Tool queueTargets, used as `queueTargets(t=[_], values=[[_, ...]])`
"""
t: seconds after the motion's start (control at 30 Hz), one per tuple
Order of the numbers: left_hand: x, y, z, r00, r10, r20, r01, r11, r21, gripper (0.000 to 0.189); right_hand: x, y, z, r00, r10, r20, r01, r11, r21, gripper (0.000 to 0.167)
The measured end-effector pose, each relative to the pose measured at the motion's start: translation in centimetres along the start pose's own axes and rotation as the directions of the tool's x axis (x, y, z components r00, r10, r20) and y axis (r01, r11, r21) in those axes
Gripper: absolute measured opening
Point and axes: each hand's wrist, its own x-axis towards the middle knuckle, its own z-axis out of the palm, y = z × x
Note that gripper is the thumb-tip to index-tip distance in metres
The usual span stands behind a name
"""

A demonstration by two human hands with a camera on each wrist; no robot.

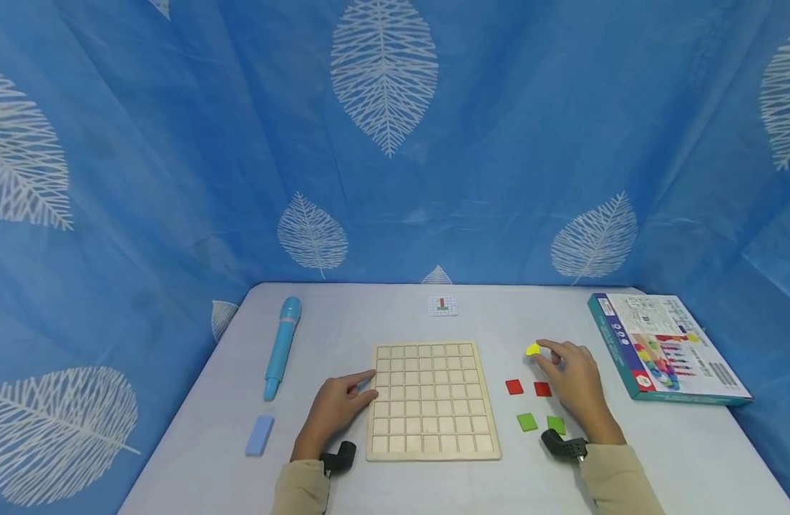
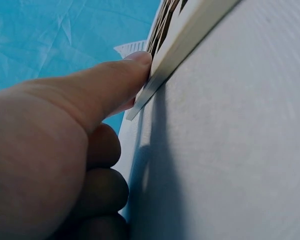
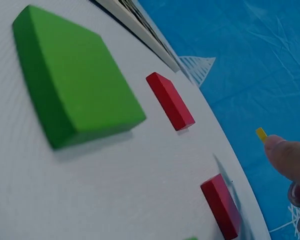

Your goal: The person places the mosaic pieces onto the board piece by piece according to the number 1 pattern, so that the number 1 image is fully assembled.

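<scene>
A square wooden grid board lies in the middle of the table. At its left edge rests my left hand, thumb and index finger touching the rim a little apart. The left wrist view has the thumb straight against the board's side, with the other fingers bent below. Between thumb and index finger, my right hand pinches a yellow tile, raised off the table in the right wrist view. Nearest to it are two red tiles and two green tiles; one green tile looms large there.
A small card with a printed grid lies behind the board. On the left are a blue microphone-shaped object and a light blue block. At the right back sits a flat printed box. Blue leaf-patterned cloth hangs behind the table.
</scene>
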Motion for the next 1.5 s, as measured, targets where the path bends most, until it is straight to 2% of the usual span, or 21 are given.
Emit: queueTargets(t=[0.13,0.37,0.47,0.83,1.07,1.5], values=[[-0.2,-0.3,0.1,1.0,0.006,-0.001,-0.006,1.0,0.0,0.045,-0.2,-0.5,-0.2,1.0,0.021,0.007,-0.021,1.0,0.011,0.04],[-0.2,-0.2,-0.1,1.0,0.011,-0.011,-0.011,1.0,0.008,0.045,-0.1,-1.3,-0.2,0.995,0.059,0.077,-0.063,0.997,0.047,0.041],[-0.1,-0.1,-0.2,1.0,-0.013,-0.009,0.013,1.0,0.014,0.046,0.0,-2.0,0.0,0.995,0.043,0.088,-0.049,0.997,0.065,0.04],[0.7,0.1,-0.6,1.0,0.005,0.013,-0.005,1.0,0.027,0.046,0.6,-5.5,1.1,0.993,-0.052,0.107,0.039,0.991,0.126,0.037],[0.9,0.2,-0.9,0.999,0.006,0.042,-0.007,1.0,0.023,0.045,0.9,-7.6,2.3,0.984,-0.062,0.169,0.038,0.989,0.146,0.038],[0.9,0.0,-0.8,0.999,0.0,0.044,-0.001,1.0,0.022,0.045,0.6,-9.8,4.4,0.978,-0.062,0.2,0.023,0.981,0.19,0.037]])
